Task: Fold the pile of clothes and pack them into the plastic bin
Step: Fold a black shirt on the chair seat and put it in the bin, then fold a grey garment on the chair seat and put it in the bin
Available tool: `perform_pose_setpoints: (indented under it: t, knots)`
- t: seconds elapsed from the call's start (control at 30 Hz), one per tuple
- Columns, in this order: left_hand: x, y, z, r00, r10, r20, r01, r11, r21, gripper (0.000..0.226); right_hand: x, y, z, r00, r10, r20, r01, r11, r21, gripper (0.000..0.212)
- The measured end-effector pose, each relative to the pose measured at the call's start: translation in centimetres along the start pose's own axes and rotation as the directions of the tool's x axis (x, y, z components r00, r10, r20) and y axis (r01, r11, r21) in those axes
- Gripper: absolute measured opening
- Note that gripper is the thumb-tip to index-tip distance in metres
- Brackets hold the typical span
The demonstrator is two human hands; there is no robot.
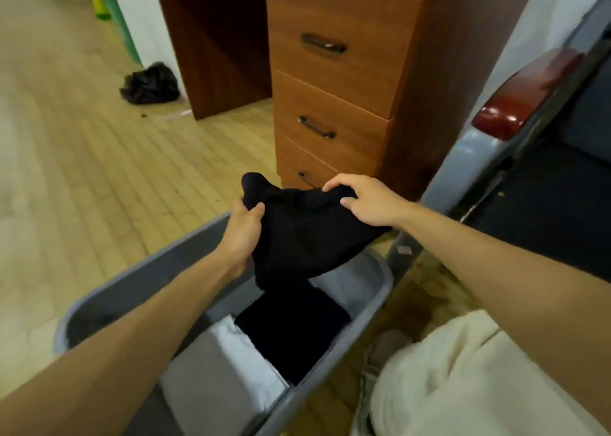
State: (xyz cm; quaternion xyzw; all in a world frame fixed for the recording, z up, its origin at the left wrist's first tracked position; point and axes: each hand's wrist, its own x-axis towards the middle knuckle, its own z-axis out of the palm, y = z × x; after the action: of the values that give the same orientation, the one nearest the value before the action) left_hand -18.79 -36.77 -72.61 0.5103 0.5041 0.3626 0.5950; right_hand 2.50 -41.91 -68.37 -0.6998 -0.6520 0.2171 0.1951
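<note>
Two bare forearms are reaching over a grey plastic bin (385, 290) standing on the wood floor (99, 187). The left hand (243, 233) and right hand (367, 200) are each gripping a top corner of a black garment (307, 233), which is hanging over the bin's far end. Inside, a folded black garment (294, 336) is lying against a folded grey garment (215, 379).

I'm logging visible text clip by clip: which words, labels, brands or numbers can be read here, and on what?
No text can be read in this view.
A small pale sticker on the grey chair frame: too small and blurred to read.
The black garment, the plastic bin and the wooden drawer unit: no print visible.
</note>
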Motion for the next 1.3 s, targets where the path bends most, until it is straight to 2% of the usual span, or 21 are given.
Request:
perform_pose_setpoints:
  t: [0.13, 0.23, 0.3, 0.37, 0.43, 0.47, 0.53, 0.67, 0.77, 0.87, 0.93, 1.03, 1.13, 1.3]
  knots:
    - [0.1, -6.2, -3.7, 0.989, -0.131, -0.067, 0.133, 0.991, 0.026, 0.035, 3.5, -0.2, 6.7, 0.980, 0.002, 0.200, -0.001, 1.000, -0.004, 0.036]
    - [0.1, -9.5, -4.2, 0.970, -0.218, -0.111, 0.220, 0.975, 0.002, 0.033, 5.2, 0.1, 9.7, 0.969, 0.018, 0.247, -0.026, 0.999, 0.030, 0.036]
    - [0.3, -11.4, -3.9, 0.949, -0.302, -0.092, 0.306, 0.952, 0.026, 0.033, 5.7, 0.8, 11.3, 0.965, 0.067, 0.255, -0.083, 0.995, 0.053, 0.032]
    - [0.3, -13.4, -3.7, 0.902, -0.427, -0.064, 0.431, 0.896, 0.102, 0.033, 5.6, 2.1, 12.9, 0.937, 0.179, 0.300, -0.177, 0.984, -0.036, 0.033]
    - [0.0, -15.0, -3.6, 0.830, -0.557, -0.030, 0.548, 0.805, 0.228, 0.035, 4.9, 3.2, 13.7, 0.859, 0.360, 0.363, -0.312, 0.932, -0.186, 0.034]
    - [-0.1, -15.4, -3.6, 0.799, -0.601, -0.015, 0.577, 0.760, 0.300, 0.040, 4.4, 3.5, 13.9, 0.818, 0.432, 0.379, -0.362, 0.900, -0.243, 0.032]
    - [-0.1, -15.5, -3.4, 0.784, -0.621, 0.003, 0.577, 0.729, 0.370, 0.045, 3.9, 3.8, 13.5, 0.782, 0.490, 0.386, -0.407, 0.870, -0.279, 0.030]
    - [0.6, -12.8, -1.6, 0.850, -0.521, 0.071, 0.452, 0.793, 0.408, 0.029, 3.2, 3.4, 11.1, 0.809, 0.481, 0.338, -0.409, 0.874, -0.264, 0.033]
    - [1.1, -9.6, 0.5, 0.909, -0.395, 0.135, 0.311, 0.857, 0.410, 0.022, 2.1, 3.1, 7.6, 0.837, 0.469, 0.280, -0.421, 0.881, -0.218, 0.026]
    - [0.7, -5.7, 3.3, 0.930, -0.277, 0.244, 0.156, 0.895, 0.419, 0.012, 0.0, 2.8, 3.2, 0.860, 0.453, 0.234, -0.412, 0.888, -0.205, 0.019]
    - [0.2, -3.1, 5.5, 0.930, -0.192, 0.312, 0.046, 0.905, 0.422, 0.015, -1.8, 2.8, 0.1, 0.871, 0.453, 0.188, -0.419, 0.887, -0.197, 0.019]
    - [-1.0, 0.9, 9.2, 0.903, -0.078, 0.422, -0.137, 0.879, 0.457, 0.020, -5.6, 3.2, -4.7, 0.883, 0.465, 0.066, -0.443, 0.871, -0.212, 0.020]
    - [-2.9, 5.1, 13.4, 0.838, 0.003, 0.546, -0.296, 0.842, 0.450, 0.021, -10.4, 4.4, -9.4, 0.873, 0.487, -0.033, -0.484, 0.856, -0.180, 0.022]
    - [-7.0, 9.2, 22.4, 0.695, 0.143, 0.705, -0.530, 0.765, 0.366, 0.019, -19.7, 8.4, -15.6, 0.779, 0.598, -0.186, -0.619, 0.782, -0.077, 0.024]
